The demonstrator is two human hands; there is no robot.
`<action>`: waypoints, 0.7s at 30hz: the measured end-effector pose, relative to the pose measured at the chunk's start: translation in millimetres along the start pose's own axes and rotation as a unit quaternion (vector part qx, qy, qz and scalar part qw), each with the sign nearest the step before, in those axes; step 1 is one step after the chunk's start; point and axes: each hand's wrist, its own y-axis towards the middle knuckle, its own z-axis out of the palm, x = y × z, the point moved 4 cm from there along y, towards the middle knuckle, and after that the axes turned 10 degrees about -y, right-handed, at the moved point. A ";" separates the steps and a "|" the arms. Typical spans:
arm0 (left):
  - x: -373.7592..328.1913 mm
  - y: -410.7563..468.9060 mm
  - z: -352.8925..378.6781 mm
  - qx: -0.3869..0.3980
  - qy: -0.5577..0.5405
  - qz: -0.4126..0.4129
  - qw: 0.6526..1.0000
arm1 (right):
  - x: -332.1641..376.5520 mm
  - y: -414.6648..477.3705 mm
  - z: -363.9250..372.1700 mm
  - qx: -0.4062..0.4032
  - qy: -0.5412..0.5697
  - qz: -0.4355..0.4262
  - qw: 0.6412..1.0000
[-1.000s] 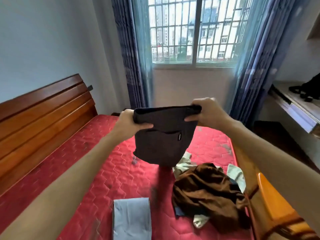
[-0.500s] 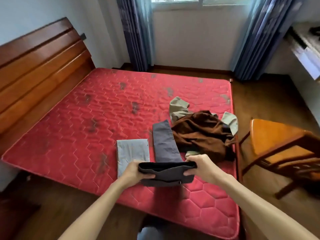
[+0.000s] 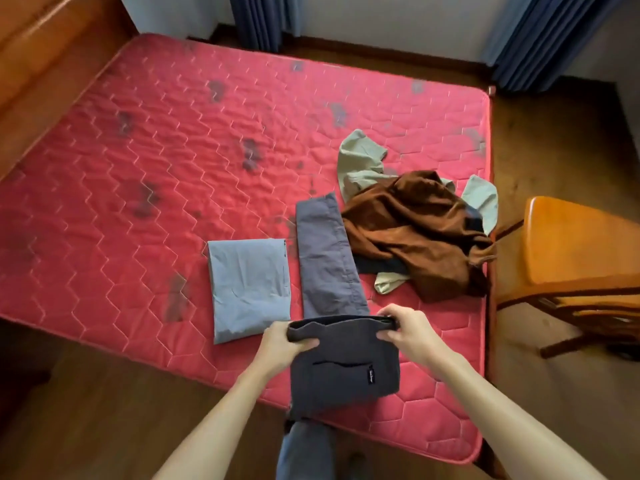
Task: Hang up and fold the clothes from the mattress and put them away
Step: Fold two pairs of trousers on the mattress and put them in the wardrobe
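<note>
A dark grey garment with a pocket and a small label lies partly folded at the near edge of the red quilted mattress. My left hand grips its top left corner and my right hand grips its top right corner. Beyond it lies a long folded grey-purple piece. A folded light blue piece lies flat to the left. A crumpled brown garment sits on top of pale green clothes near the mattress's right edge.
A wooden chair stands close to the right of the bed. The wooden headboard runs along the left. Blue curtains hang at the far wall. Wooden floor surrounds the bed, and my leg shows below the mattress edge.
The view has tilted down from the window to the mattress. Both hands have lowered the dark grey garment from chest height onto the near edge of the mattress, where it has spread out flatter.
</note>
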 end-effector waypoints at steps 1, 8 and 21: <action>4.4 20.2 -2.7 -0.007 -0.005 -0.004 1.000 | -3.1 19.3 4.4 0.005 -0.001 0.014 1.000; 59.9 149.9 -15.6 -0.033 0.012 -0.047 0.998 | -23.3 134.0 51.0 0.025 -0.028 0.048 0.998; 161.6 178.7 52.1 -0.141 0.285 0.090 0.944 | -97.8 147.7 202.2 0.015 -0.248 -0.055 0.967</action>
